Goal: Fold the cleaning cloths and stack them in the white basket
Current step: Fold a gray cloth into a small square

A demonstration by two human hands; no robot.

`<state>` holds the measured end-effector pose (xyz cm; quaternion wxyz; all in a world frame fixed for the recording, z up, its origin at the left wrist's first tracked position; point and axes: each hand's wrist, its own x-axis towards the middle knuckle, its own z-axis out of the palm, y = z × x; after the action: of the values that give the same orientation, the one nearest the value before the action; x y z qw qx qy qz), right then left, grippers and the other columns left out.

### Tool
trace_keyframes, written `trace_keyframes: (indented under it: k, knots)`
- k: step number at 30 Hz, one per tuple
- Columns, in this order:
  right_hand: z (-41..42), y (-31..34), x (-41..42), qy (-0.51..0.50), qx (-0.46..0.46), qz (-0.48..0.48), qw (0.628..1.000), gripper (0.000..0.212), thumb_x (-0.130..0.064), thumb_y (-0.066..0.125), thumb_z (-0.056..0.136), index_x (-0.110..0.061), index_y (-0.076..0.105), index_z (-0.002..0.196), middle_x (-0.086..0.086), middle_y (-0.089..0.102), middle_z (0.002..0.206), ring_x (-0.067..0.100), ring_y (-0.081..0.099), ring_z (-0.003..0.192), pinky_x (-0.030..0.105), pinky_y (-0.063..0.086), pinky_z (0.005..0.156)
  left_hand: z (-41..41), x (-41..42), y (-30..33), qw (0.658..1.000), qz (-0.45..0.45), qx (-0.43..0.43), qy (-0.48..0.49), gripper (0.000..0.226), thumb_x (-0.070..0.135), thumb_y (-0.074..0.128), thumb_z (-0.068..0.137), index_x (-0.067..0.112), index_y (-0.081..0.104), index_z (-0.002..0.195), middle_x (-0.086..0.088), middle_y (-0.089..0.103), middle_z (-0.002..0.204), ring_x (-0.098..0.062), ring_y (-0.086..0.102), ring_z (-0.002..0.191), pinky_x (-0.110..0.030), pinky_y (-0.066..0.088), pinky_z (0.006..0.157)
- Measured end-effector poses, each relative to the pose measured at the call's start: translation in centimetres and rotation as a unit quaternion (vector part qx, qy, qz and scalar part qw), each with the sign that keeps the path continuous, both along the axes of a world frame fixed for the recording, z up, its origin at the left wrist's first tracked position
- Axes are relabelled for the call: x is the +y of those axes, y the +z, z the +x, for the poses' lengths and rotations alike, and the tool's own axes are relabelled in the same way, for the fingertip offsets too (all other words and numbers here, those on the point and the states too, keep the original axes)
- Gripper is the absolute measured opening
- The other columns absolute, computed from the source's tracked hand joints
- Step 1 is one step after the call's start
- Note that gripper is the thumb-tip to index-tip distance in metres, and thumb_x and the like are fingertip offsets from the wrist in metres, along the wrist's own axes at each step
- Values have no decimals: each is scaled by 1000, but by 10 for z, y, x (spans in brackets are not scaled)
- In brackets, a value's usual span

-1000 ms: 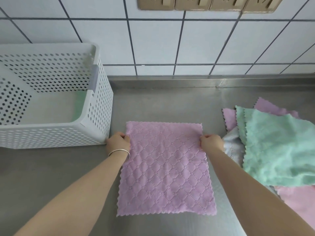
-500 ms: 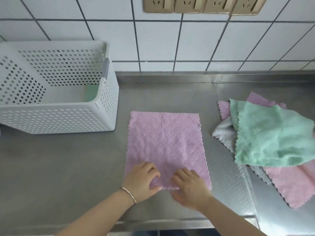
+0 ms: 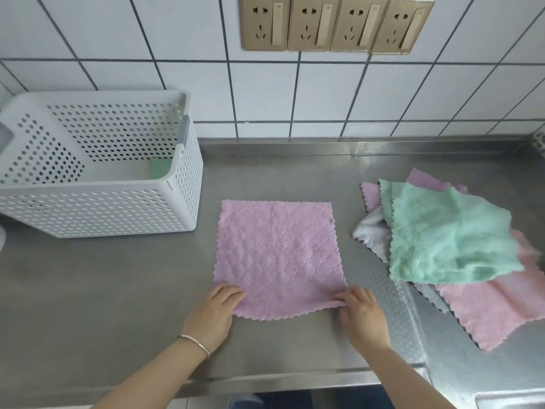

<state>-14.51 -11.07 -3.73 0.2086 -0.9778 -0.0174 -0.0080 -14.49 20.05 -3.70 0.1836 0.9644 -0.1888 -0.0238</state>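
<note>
Your flat cloth [image 3: 278,258] lies mid-counter [image 3: 103,290], your left hand [image 3: 216,312] at its near left corner, your right hand [image 3: 361,315] at its near right. The basket [image 3: 97,211] stands to its left — one folded cloth [image 3: 159,172] inside. The cloth pile [image 3: 448,246] lies to its right; wall sockets [image 3: 336,23] behind.

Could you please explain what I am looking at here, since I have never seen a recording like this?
There is no machine: a person wears a camera on the head, looking down at their own bare hands over a steel counter. The left hand and right hand each pinch a near corner of a pink cloth lying flat. To the left stands a white basket with something green inside. To the right lies a loose pile of cloths, green on top, waiting to be folded.
</note>
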Motion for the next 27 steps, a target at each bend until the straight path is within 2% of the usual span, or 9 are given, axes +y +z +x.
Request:
trace_keyframes:
  k: [2, 4, 6, 10, 13, 16, 21, 25, 27]
  knots:
    - [3, 5, -6, -53, 42, 76, 995, 32, -1, 47, 74, -16, 73, 85, -11, 57, 80, 24, 51, 82, 31, 44, 73, 5, 5, 2, 999, -32, 21, 35, 40, 19, 39, 70, 19, 72, 92, 8, 70, 95, -7, 50, 96, -17, 40, 85]
    - [5, 17, -9, -89, 113, 140, 980, 35, 7, 49, 81, -20, 70, 89, -17, 53, 81, 22, 48, 89, 23, 33, 72, 5, 8, 9, 988, -81, 88, 95, 36, 27, 41, 79, 24, 72, 96, 10, 70, 96, -10, 59, 93, -18, 43, 81]
    - [7, 28, -14, -102, 180, 191, 959, 37, 3, 51, 86, -32, 63, 79, -12, 53, 78, 20, 51, 82, 20, 34, 60, 4, 11, 22, 967, -117, 193, 122, 27, 26, 46, 85, 31, 70, 97, 14, 70, 91, -13, 63, 87, -22, 46, 77]
    - [9, 45, -26, -70, 240, 196, 948, 30, -12, 58, 89, -35, 59, 70, -6, 60, 69, 13, 51, 62, 16, 36, 54, 4, 24, 38, 935, -133, 305, 125, 33, 14, 53, 92, 45, 64, 90, 46, 58, 75, 7, 58, 78, -2, 39, 71]
    - [17, 56, -34, -35, 312, 156, 937, 30, -18, 59, 90, -22, 50, 61, -6, 45, 58, 9, 38, 52, 21, 27, 51, 8, 30, 49, 920, -117, 355, 117, 49, 16, 54, 92, 47, 56, 54, 28, 54, 50, 8, 46, 51, -9, 32, 55]
    - [33, 66, -34, -51, 304, 173, 936, 34, -19, 61, 89, -15, 44, 60, -7, 36, 52, 9, 31, 48, 22, 22, 49, 17, 33, 57, 913, -103, 373, 128, 43, 21, 54, 92, 32, 47, 51, 16, 46, 42, 1, 38, 43, -15, 26, 48]
    - [62, 67, -12, -92, 238, 200, 946, 32, -22, 57, 90, -11, 42, 64, -2, 36, 55, 12, 32, 51, 24, 22, 48, 42, 23, 57, 889, -197, 340, 236, 16, 25, 50, 94, 23, 61, 82, 3, 60, 76, -9, 50, 65, -21, 35, 59]
    - [81, 55, 2, -141, 222, 199, 944, 33, -26, 50, 93, -13, 41, 64, 1, 38, 54, 15, 34, 50, 24, 24, 45, 62, 13, 42, 874, -230, 280, 323, 20, 23, 50, 93, 18, 67, 101, -3, 68, 96, -22, 61, 91, -29, 41, 77]
    - [92, 50, 6, -147, 212, 187, 948, 33, -26, 47, 94, -14, 39, 64, 1, 40, 56, 15, 36, 53, 26, 26, 48, 76, 11, 34, 871, -236, 262, 341, 20, 23, 50, 93, 18, 68, 102, -3, 68, 98, -24, 61, 97, -31, 42, 82]
